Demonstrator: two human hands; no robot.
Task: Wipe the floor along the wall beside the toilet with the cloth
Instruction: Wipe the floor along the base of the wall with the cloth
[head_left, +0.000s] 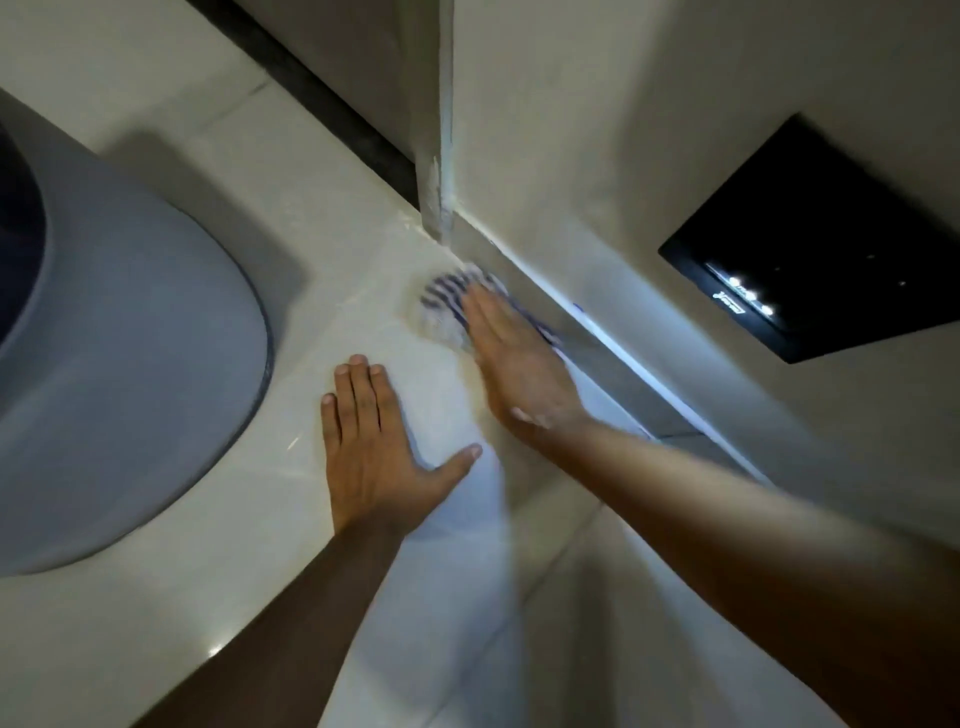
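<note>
Near the centre of the frame, the right hand lies flat, fingers pressed together, pushing the striped cloth down on the pale floor tight against the wall, just below the corner; the cloth is blurred; left of it, the left hand rests palm-down on the tile, fingers together, thumb spread, holding nothing; the toilet fills the left edge; a dark panel sits upper right

Dim, bluish light. The glossy floor shows small glare spots, and the right hand and cloth are motion-blurred. Straight lines bend near the edges.
</note>
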